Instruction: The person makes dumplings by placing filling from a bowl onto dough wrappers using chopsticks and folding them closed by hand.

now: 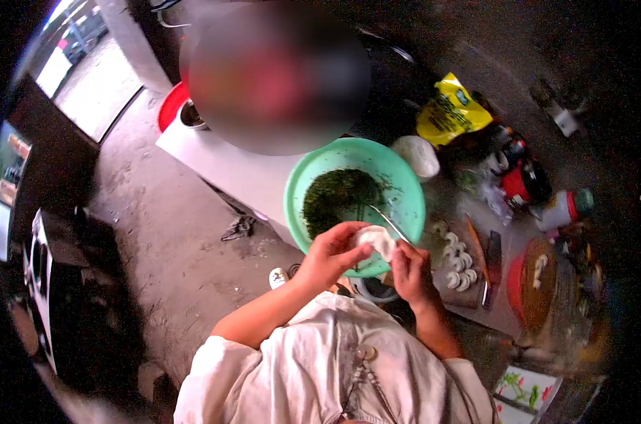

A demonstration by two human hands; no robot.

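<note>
Both my hands hold a white dumpling wrapper (378,240) just above the near rim of a green basin (413,169). My left hand (338,247) cups it from the left, with the thumb pressed on its near side. Closed on its right edge are the fingers of my right hand (411,274). Chopped dark green filling (334,194) lies in the basin, and a metal spoon (389,222) leans in it with its handle toward my right hand. How much filling the wrapper holds, I cannot tell. Several curved white dumplings (460,263) sit on a board to the right.
A rolling pin (476,240) and a knife (487,292) lie beside the dumplings, with a round wooden board (543,283) farther right. Behind stand a white bowl (417,157), a yellow bag (453,112) and jars. A white tabletop (242,169) extends left; a blurred area hides its back.
</note>
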